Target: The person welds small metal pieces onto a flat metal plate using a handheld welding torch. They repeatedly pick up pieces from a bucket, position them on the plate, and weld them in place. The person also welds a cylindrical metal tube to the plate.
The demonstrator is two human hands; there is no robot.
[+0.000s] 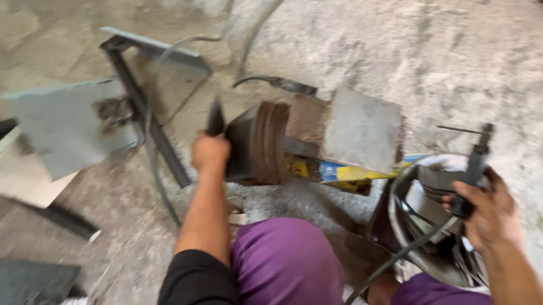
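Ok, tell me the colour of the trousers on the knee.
Purple; the trousers show best in the head view.

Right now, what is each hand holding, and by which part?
Left hand grips a dark, blurred piece by its lower end. Right hand holds a black electrode holder by its handle, cable trailing below.

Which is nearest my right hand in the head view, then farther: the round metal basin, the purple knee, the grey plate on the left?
From the right hand:
1. Metal basin, just left of it.
2. Purple knee, centre bottom.
3. Grey plate, far left.
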